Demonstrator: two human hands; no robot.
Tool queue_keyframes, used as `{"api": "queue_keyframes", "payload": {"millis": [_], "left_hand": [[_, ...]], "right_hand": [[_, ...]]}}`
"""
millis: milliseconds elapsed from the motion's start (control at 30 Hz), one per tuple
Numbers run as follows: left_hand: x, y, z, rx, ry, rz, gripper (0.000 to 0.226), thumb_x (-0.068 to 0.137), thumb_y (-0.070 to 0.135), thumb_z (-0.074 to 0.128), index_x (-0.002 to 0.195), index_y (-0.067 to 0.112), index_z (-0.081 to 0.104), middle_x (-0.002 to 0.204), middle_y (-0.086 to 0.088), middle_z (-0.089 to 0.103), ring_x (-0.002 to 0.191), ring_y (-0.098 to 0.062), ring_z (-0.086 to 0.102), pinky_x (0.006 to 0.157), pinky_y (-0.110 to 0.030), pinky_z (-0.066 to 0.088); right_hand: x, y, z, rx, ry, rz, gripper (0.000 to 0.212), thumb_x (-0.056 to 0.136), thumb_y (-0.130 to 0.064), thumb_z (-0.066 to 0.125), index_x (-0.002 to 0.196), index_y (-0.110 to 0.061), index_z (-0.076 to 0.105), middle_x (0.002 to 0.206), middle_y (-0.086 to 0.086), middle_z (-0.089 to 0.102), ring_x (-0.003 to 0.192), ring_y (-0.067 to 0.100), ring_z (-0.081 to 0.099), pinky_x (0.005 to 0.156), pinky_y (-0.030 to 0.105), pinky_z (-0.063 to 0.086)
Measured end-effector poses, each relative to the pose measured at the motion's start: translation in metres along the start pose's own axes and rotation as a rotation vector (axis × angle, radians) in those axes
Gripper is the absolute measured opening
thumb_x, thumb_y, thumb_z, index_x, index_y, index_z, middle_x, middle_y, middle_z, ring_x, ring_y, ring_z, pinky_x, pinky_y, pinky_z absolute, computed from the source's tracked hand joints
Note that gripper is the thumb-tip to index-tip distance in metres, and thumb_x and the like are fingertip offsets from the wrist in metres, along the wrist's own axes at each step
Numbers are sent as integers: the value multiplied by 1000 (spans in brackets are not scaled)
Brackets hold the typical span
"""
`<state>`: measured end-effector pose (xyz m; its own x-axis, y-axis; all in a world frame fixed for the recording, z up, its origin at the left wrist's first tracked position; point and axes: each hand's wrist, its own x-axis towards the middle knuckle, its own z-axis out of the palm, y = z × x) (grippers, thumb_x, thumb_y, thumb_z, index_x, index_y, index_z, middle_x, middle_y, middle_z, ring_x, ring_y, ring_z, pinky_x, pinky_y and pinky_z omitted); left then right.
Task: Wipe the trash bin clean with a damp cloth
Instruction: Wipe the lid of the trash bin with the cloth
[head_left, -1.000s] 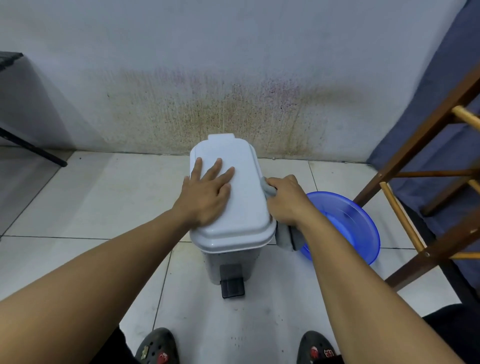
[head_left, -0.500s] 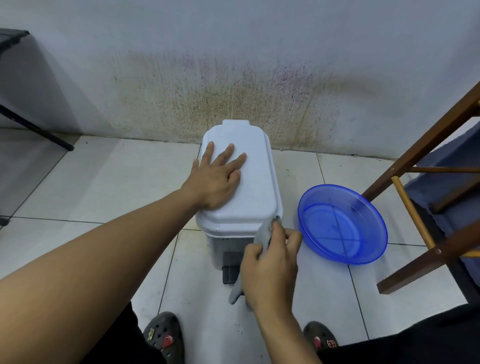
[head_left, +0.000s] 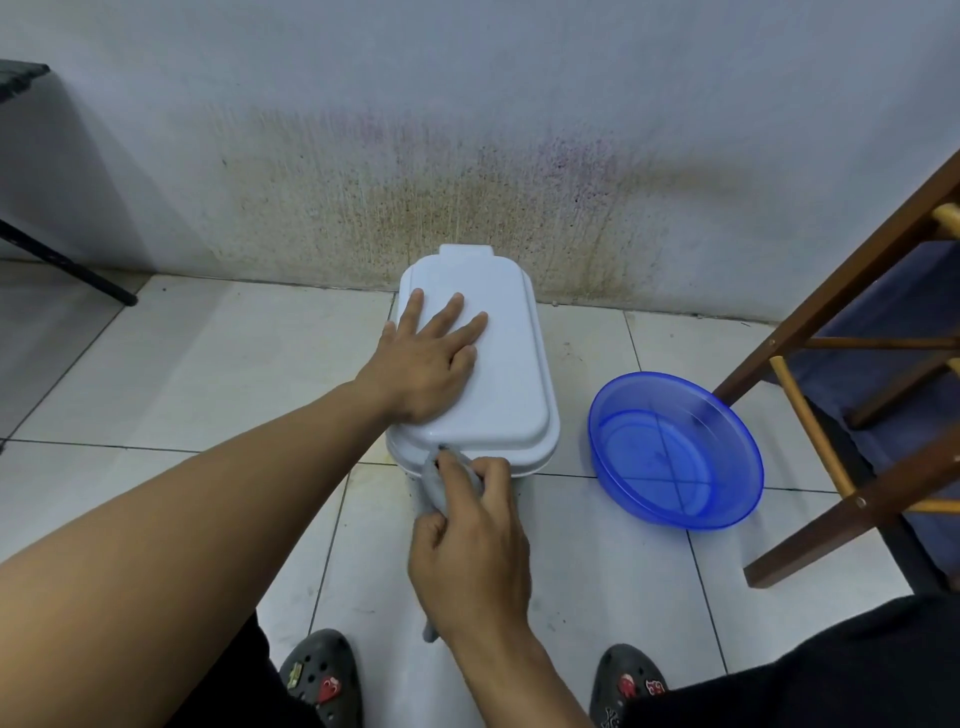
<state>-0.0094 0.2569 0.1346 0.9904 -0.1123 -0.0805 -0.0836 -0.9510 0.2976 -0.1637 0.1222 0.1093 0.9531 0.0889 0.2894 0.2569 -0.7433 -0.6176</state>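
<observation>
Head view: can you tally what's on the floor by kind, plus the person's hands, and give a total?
trash bin: 1
cloth: 1
blue basin: 1
clogs: 2
hands: 2 (left hand flat on the bin lid, right hand gripping the cloth)
Total: 7

Pale grey bin (head_left: 506, 364), grey cloth (head_left: 434, 486), translucent blue basin (head_left: 675, 452), brown-speckled white wall (head_left: 467, 197)
</observation>
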Motion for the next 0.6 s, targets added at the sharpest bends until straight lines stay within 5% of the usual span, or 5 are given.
{"api": "queue_keyframes", "payload": {"millis": [200, 300, 433, 600], "left_hand": [[0, -2, 1, -20, -12, 11, 54, 108, 50, 16, 161, 47, 8, 172, 12, -7, 155, -29, -23, 125, -57, 3], [0, -2, 1, -16, -12, 13, 54, 108, 50, 15, 161, 47, 8, 172, 11, -7, 155, -29, -24, 125, -57, 2], [0, -3, 1, -21, -9, 11, 54, 108, 51, 15, 161, 47, 8, 172, 11, -7, 155, -29, -24, 125, -56, 1], [0, -1, 2, -4, 2, 7, 55, 107, 51, 15, 161, 47, 8, 172, 11, -6, 155, -28, -23, 126, -56, 2]], "right_hand": [[11, 51, -10, 166, 309, 157, 52, 73, -4, 55, 123, -15, 64, 112, 0, 48, 88, 16, 56, 65, 24, 49], [32, 66, -20, 231, 282, 244, 52, 78, 5, 57, 126, -14, 62, 115, -5, 45, 94, 2, 47, 75, -2, 34], [52, 80, -30, 330, 152, 327, 54, 88, 5, 51, 137, -17, 56, 125, -11, 43, 106, -6, 45, 79, -7, 32], [24, 55, -12, 375, 281, 357, 58, 88, 8, 54, 143, -7, 49, 124, -6, 40, 100, -14, 40, 84, -9, 24]]}}
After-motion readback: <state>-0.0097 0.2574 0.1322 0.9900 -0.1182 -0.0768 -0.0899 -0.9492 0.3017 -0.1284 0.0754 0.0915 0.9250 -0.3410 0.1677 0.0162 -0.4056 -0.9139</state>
